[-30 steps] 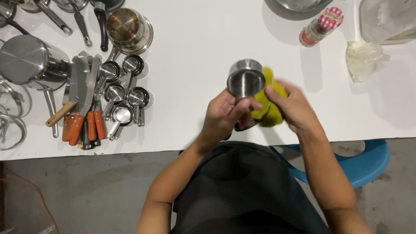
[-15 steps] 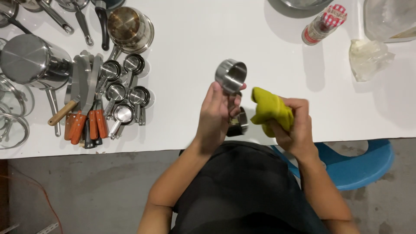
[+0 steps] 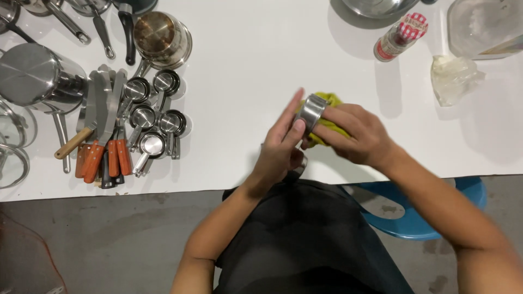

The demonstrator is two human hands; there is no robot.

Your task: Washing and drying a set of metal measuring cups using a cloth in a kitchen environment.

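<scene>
My left hand holds a small steel measuring cup tipped on its side, fingers stretched along its rim. My right hand presses a yellow-green cloth against the cup from the right; most of the cloth is hidden under that hand. Both hands are above the white table near its front edge.
At the left lie several steel measuring cups, spatulas and knives with wooden handles, pots and lids. At the back right stand a spice shaker, a crumpled clear bag and a clear container. A blue stool is below.
The cup has turned from mouth-up to lying on its side. My right hand with the cloth moved back onto the cup from the right.
</scene>
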